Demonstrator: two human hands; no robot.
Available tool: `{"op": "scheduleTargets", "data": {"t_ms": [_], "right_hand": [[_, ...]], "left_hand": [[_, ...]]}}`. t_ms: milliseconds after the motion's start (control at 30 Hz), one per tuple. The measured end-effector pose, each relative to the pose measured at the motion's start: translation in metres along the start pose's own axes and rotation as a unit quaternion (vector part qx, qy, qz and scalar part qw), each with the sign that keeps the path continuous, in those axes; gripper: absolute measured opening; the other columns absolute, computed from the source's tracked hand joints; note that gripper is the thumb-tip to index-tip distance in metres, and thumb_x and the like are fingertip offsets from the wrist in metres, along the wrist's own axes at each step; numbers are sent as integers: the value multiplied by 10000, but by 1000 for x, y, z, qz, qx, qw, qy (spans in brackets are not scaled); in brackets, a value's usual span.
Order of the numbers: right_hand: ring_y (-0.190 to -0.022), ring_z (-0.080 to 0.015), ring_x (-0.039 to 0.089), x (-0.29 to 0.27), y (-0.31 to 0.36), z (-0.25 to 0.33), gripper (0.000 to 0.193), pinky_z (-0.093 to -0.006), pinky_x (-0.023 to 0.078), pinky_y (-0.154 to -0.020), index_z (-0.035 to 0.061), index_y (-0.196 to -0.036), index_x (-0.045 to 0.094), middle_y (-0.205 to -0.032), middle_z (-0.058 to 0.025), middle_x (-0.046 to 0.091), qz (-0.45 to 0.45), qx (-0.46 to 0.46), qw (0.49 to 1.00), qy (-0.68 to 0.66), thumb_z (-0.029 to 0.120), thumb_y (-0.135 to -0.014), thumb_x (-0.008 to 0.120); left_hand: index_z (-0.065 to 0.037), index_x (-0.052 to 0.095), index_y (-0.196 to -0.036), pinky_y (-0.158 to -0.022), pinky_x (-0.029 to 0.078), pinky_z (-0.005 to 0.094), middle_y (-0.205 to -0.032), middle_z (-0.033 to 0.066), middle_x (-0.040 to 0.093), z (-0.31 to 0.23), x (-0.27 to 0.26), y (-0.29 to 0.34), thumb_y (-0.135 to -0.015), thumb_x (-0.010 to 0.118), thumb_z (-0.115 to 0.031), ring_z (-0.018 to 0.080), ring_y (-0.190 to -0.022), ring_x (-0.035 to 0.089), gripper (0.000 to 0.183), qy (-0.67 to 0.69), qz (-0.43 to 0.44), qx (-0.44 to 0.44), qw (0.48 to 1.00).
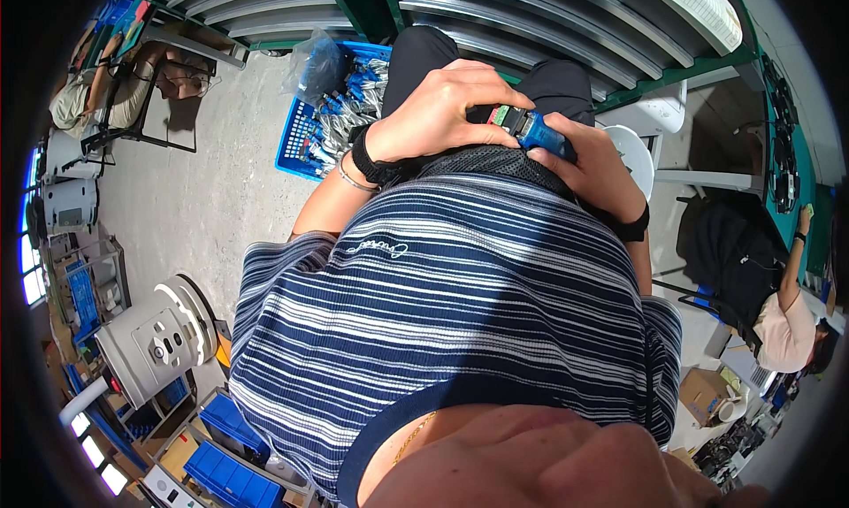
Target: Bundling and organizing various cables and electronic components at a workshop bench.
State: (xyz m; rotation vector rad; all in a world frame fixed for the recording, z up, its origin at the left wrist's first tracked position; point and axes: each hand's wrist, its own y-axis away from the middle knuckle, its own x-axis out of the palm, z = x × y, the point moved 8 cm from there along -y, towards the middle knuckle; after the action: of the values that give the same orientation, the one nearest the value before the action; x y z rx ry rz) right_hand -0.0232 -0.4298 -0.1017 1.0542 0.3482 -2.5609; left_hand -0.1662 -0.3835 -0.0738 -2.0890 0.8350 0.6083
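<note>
My left hand and my right hand meet over my lap, each with its fingers closed on the same small device. The right thumb and fingers grip a translucent blue adapter plug. Against its other end, my left thumb and fingers pinch a green terminal-block connector with a dark part beside it. The two pieces touch; whether they are fully joined I cannot tell. To the left of my legs stands a blue plastic basket, filled with grey cables that have blue plugs, and a clear plastic bag.
Ahead of my knees runs a green metal frame with ribbed panels. A round white thing sits close by my right arm. Other people sit at far left and far right. A white machine stands behind at left.
</note>
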Motion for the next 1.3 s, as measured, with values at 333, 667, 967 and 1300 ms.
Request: {"op": "scheduleTargets", "data": {"t_ms": [333,667,967,1300], "right_hand": [[-768,-356,636,0,1,0,321,-375,498,-658,66,-1063,605,-869,-155,637,-9,-7,1000,-20,279,-842,696],[-777,-329,645,-2,2,5,276,-356,508,-682,86,-1051,623,-873,-132,651,-13,-16,999,-35,256,-845,689],[-760,-346,644,2,2,4,288,-363,504,-662,81,-1063,607,-837,-149,638,-14,-19,999,-45,263,-854,685],[-775,-367,643,-13,-3,0,301,-362,492,-655,45,-1045,580,-832,-182,624,-56,10,997,-56,252,-860,695]], "left_hand": [[-90,730,-1018,-992,447,422,-957,61,722,0,-2,-1,-688,806,-305,250,-921,666,401,17,-3,-8,1000],[-103,729,-1033,-1015,424,436,-932,63,719,-4,-3,1,-695,805,-320,253,-893,663,409,10,-7,2,1000],[-95,724,-1022,-943,437,408,-896,38,700,-10,-2,1,-693,803,-308,218,-836,647,400,-14,-14,40,999],[-103,695,-1108,-1014,423,408,-1036,52,706,-5,1,-13,-715,791,-275,218,-945,658,440,-27,-13,36,999]]}}
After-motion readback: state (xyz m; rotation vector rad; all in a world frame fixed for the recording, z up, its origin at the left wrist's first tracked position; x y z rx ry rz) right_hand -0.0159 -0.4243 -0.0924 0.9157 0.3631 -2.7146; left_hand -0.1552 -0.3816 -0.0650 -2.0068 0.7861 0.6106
